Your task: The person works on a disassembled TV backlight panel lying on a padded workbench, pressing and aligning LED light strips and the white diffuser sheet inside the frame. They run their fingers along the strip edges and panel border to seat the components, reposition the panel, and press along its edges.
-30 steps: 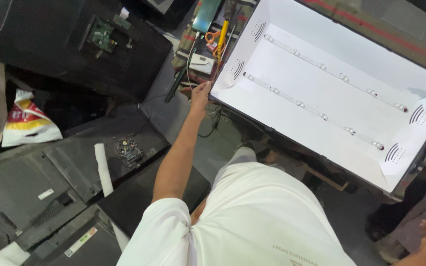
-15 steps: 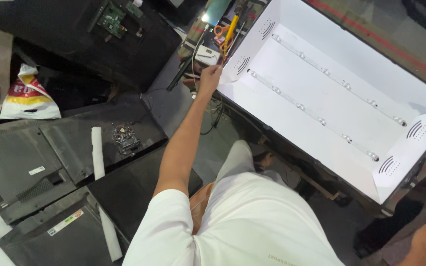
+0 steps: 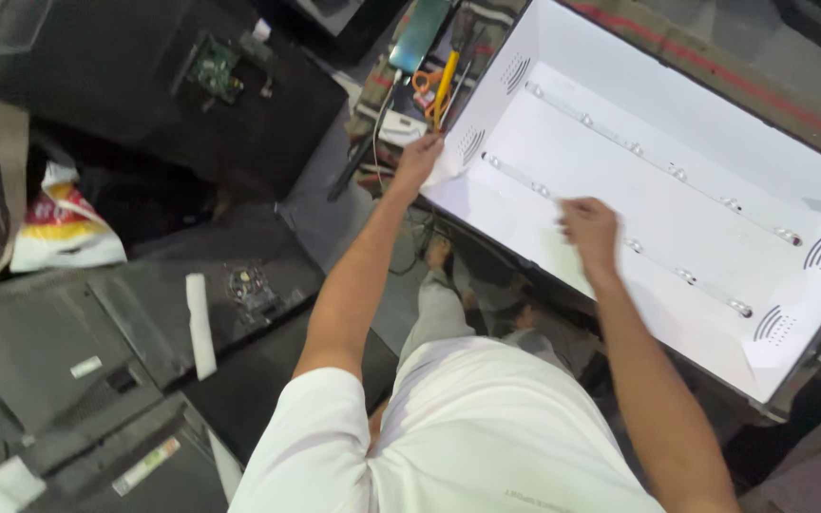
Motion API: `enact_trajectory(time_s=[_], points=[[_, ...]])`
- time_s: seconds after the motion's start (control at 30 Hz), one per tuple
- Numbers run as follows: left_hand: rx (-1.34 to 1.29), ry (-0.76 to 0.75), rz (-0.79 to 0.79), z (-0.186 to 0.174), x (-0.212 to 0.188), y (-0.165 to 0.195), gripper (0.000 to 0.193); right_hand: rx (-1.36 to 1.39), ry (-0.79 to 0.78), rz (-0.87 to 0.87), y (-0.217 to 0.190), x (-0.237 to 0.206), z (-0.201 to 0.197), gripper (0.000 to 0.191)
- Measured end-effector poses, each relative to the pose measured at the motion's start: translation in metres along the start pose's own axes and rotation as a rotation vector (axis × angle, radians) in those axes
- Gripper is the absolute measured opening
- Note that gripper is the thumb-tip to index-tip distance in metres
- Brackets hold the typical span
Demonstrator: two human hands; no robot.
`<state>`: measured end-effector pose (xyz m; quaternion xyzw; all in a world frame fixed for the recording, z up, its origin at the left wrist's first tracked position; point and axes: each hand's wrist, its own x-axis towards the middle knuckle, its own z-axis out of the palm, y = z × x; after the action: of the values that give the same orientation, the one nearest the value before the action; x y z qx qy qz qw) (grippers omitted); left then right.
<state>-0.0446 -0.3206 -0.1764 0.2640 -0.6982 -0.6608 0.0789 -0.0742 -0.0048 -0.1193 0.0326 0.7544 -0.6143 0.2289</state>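
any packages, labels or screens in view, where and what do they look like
Snack bag: far left on the floor, crumpled, white with red and yellow.
Sticker: lower left on a dark panel, small white rectangle.
Label: bottom left on a black cover, long strip, white with orange.

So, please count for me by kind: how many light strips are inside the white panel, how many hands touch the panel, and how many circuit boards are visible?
Light strips: 2
Hands on the white panel: 2, left hand and right hand
Green circuit boards: 1
Total: 5
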Motion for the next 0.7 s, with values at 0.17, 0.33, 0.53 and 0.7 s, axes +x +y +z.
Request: enact_trajectory(time_s=[0.17, 0.33, 0.53, 0.7], points=[[0.043, -0.041, -0.004, -0.007, 0.033, -0.019, 0.037, 0.113, -0.084, 0.041, -0.07, 0.049, 0.132, 0.024], [-0.001, -0.049, -0.067, -0.011, 0.04, -0.035, 0.038, 0.024, 0.008, 0.046, -0.091, 0.082, 0.195, 0.019], [-0.086, -0.049, -0.134, -0.012, 0.036, -0.05, 0.037, 0.012, 0.09, 0.061, -0.08, 0.09, 0.226, 0.016], [-0.253, -0.113, -0.191, -0.012, 0.038, -0.054, 0.036, -0.012, 0.134, 0.075, -0.078, 0.088, 0.233, 0.015]])
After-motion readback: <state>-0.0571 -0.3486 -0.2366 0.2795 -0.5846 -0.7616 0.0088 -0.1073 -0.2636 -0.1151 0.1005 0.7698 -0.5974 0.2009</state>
